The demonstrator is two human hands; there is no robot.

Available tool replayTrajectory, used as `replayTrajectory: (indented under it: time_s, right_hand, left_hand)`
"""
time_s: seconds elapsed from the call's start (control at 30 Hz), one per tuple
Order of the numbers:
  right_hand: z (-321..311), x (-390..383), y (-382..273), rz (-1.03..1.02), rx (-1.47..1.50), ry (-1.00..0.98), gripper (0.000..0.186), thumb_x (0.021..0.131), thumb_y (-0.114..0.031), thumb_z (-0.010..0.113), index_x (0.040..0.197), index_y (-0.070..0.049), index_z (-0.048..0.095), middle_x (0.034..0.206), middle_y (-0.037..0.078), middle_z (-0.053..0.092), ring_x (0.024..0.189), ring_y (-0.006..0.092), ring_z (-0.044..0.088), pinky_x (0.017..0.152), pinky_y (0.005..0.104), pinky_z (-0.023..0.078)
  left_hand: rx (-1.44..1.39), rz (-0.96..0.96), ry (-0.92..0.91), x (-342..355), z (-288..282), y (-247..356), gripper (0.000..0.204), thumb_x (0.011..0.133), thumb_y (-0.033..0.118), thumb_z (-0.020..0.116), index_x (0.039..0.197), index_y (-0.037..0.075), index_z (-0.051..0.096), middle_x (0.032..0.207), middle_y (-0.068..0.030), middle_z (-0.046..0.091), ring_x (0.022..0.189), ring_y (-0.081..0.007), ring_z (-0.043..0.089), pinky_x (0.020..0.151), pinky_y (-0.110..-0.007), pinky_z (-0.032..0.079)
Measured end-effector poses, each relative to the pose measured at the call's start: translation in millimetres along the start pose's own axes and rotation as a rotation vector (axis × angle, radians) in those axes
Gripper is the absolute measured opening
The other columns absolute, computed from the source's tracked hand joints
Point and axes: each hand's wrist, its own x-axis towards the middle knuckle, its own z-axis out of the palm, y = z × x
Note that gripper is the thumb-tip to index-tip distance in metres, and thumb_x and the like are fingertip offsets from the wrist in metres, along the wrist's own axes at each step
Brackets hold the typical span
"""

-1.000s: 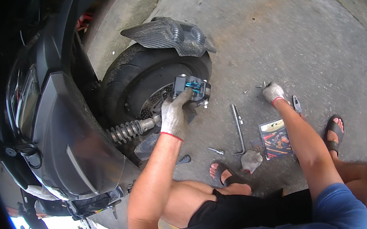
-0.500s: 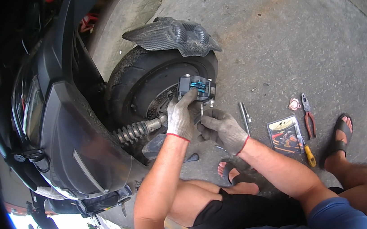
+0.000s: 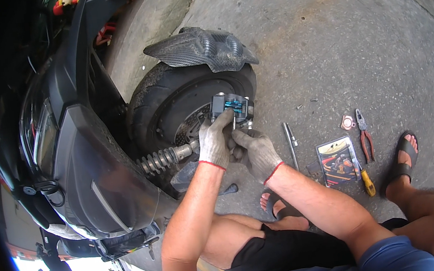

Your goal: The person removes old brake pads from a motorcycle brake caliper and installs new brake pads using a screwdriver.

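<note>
Gripping the brake caliper (image 3: 231, 107) at the rear wheel (image 3: 181, 104), left hand (image 3: 216, 145) steadies it; right hand (image 3: 255, 154), closed beneath, probably seats it next, needing careful alignment.

I see both forearms bare, rising from six o'clock toward twelve and converging near the centre. My left hand (image 3: 217, 145), in a grey glove with a red cuff, has its fingers curled, fingertips pointing to one o'clock. My right hand (image 3: 256, 153), gloved the same, sits just beside it at four o'clock, touching it, fingers bent inward.
</note>
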Motion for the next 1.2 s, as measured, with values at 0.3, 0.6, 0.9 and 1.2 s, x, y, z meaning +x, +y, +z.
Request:
replayTrajectory:
  time_s: [0.3,0.6,0.9,1.2]
  right_hand:
    - [5,2,3,0.028,0.121,0.048,0.012,0.100,-0.013,0.059,0.098,-0.003,0.065,0.082,0.003,0.064,0.064,0.0117,0.054,0.061,0.0295,0.045]
    - [10,3,-1,0.070,0.203,0.064,0.012,0.100,-0.014,0.059,0.102,-0.005,0.066,0.086,0.002,0.065,0.066,0.0105,0.052,0.062,0.0288,0.043]
    - [-3,5,5,0.013,0.174,0.034,0.021,0.101,-0.020,0.057,0.108,-0.003,0.066,0.096,0.007,0.070,0.066,0.0116,0.052,0.062,0.0289,0.043]
    - [-26,10,-44,-0.141,-0.332,0.196,0.060,0.093,-0.039,0.069,0.135,0.000,0.051,0.110,0.010,0.066,0.081,0.0157,0.064,0.067,0.0320,0.052]
  left_hand:
    - [0.068,-0.003,0.014,3,-7,1,0.022,0.092,0.014,0.065,0.110,0.001,0.060,0.082,-0.0118,0.071,0.054,-0.0177,0.065,0.039,-0.031,0.047]
    - [0.094,0.011,0.060,-1,-4,2,0.025,0.092,0.017,0.066,0.111,0.002,0.059,0.081,-0.0107,0.071,0.052,-0.0173,0.065,0.036,-0.029,0.046]
    - [0.052,0.031,0.029,2,-2,0,0.028,0.091,0.015,0.067,0.113,0.000,0.059,0.086,-0.0119,0.071,0.062,-0.0222,0.068,0.047,-0.035,0.052]
    - [-0.038,0.156,-0.004,12,-8,-8,0.030,0.091,0.008,0.066,0.117,-0.003,0.058,0.101,-0.0107,0.069,0.084,-0.0202,0.069,0.070,-0.033,0.055]
